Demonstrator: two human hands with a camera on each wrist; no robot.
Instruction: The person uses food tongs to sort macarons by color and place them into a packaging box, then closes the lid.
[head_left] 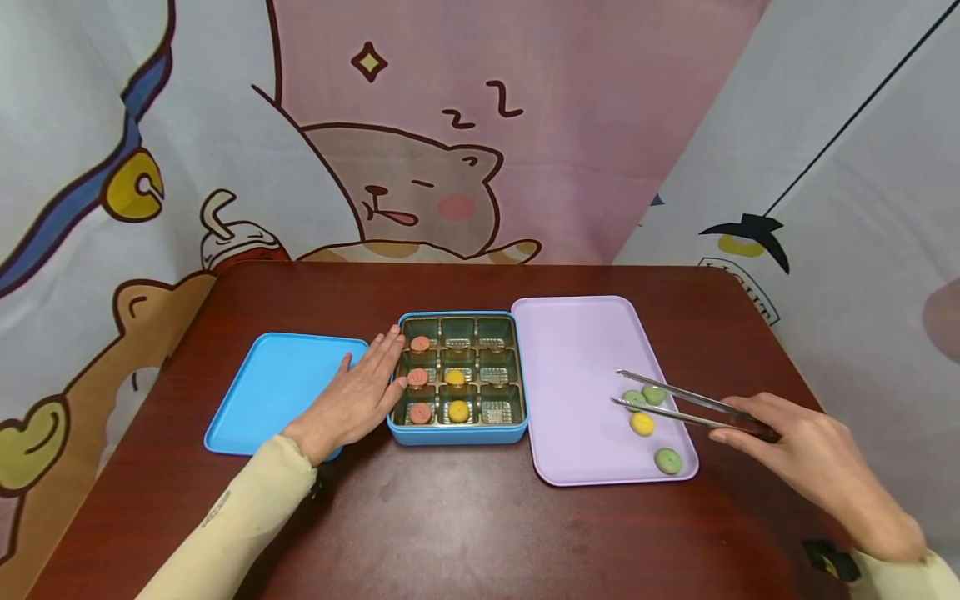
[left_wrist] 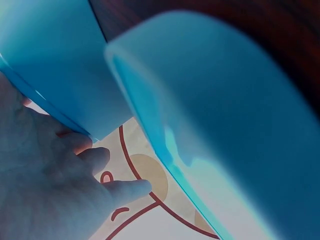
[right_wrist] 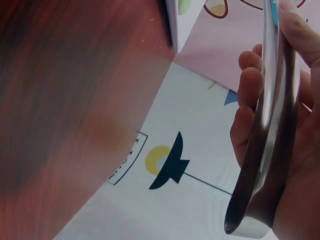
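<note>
My left hand lies with straight fingers along the left rim of a blue box with a gold compartment insert. In its left column sit three salmon-pink round pieces; the middle column has a yellow piece in the near compartment and another in the centre one. My right hand grips metal tongs, their arms spread over the lilac tray. Two green pieces lie around and between the tong arms. Just nearer is a yellow piece, and a third green piece lies near the tray's corner.
A blue lid lies left of the box, partly under my left forearm and hand. The box and tray stand side by side on the dark wooden table. A printed cloth hangs behind the table.
</note>
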